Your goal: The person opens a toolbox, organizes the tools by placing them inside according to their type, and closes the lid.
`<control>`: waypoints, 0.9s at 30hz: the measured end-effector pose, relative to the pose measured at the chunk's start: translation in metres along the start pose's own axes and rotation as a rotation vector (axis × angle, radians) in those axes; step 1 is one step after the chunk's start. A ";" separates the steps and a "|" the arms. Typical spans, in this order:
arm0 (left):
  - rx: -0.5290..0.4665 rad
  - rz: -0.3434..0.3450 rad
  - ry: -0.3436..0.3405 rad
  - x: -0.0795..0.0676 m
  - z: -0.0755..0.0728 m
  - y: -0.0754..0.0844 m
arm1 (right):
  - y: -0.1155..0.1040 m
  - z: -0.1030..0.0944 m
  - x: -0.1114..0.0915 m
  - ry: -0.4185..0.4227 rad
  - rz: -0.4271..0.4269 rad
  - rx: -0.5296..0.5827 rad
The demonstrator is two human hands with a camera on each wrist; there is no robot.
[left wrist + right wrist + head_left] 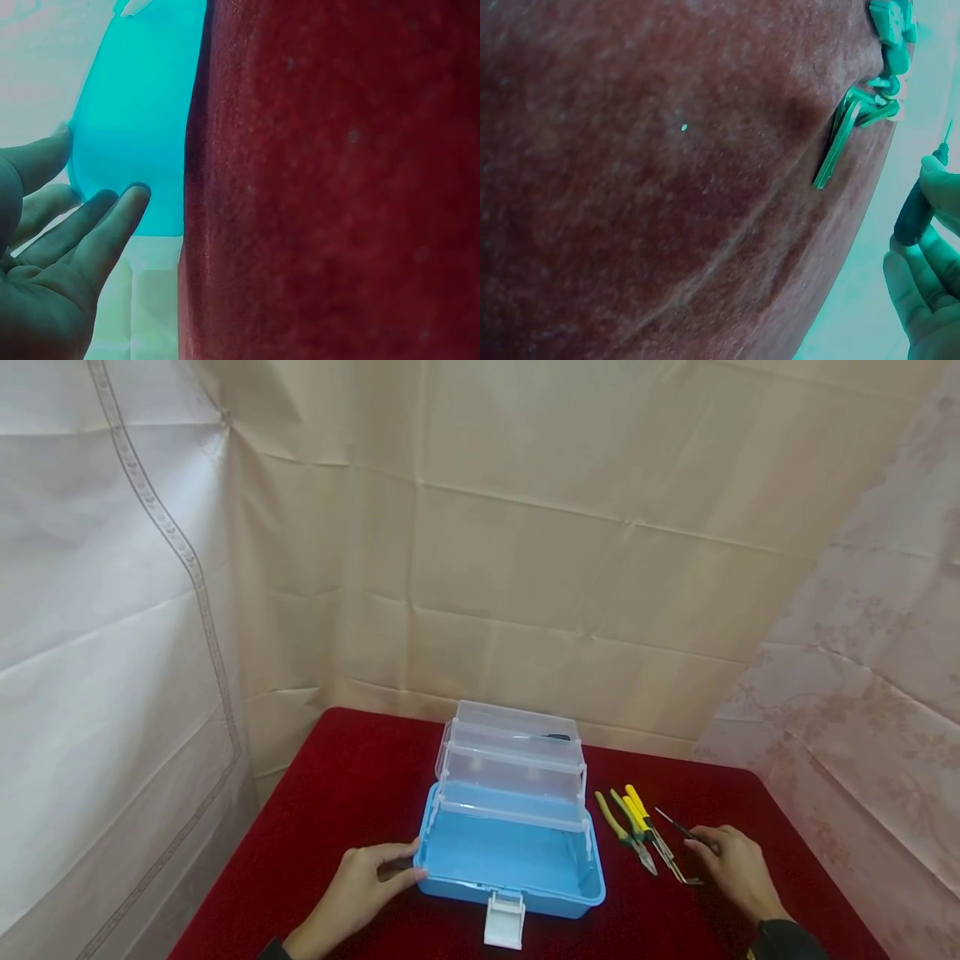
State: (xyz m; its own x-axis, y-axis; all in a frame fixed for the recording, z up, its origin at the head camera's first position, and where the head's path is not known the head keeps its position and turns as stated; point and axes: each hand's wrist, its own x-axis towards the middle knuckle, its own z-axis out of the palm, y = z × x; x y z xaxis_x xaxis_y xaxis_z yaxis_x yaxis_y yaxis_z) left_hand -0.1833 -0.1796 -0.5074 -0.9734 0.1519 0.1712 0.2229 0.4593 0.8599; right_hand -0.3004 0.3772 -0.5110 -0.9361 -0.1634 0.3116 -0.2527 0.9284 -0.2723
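A blue toolbox [510, 852] with its clear tiered trays [517, 760] raised stands in the middle of the red cloth. My left hand [363, 881] holds its front left corner; in the left wrist view the thumb is at the rim and fingers [124, 217] lie along the outer wall. My right hand [738, 868] grips a small screwdriver [686, 832] by its dark handle, its thin shaft pointing away to the left. The right wrist view shows that screwdriver [916, 214] between thumb and fingers, above the cloth.
Right of the toolbox lie pliers [622, 827] with green-and-yellow handles, a yellow-handled tool [636, 806] and hex keys [681, 875]. A black-handled tool [557, 737] sits in the upper tray. The white latch [505, 922] hangs down in front. Cloth walls surround the table.
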 end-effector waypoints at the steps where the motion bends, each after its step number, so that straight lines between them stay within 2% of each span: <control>1: -0.001 0.000 0.000 0.000 0.000 0.000 | -0.001 0.000 0.001 -0.004 0.000 0.003; 10: -0.008 0.007 0.002 0.000 0.000 0.000 | -0.010 0.004 0.007 0.003 -0.012 -0.003; 18: -0.013 0.011 0.002 -0.001 0.001 0.001 | -0.016 0.008 0.009 -0.038 0.014 0.021; 27: -0.012 0.004 0.007 -0.001 0.001 0.002 | -0.018 0.008 0.013 -0.034 -0.020 0.025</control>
State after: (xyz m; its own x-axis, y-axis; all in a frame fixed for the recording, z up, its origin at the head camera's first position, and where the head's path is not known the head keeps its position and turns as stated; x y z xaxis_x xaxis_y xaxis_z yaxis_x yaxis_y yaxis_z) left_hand -0.1814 -0.1777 -0.5062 -0.9729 0.1476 0.1782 0.2264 0.4478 0.8650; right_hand -0.3103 0.3560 -0.5091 -0.9384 -0.1934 0.2864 -0.2771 0.9162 -0.2893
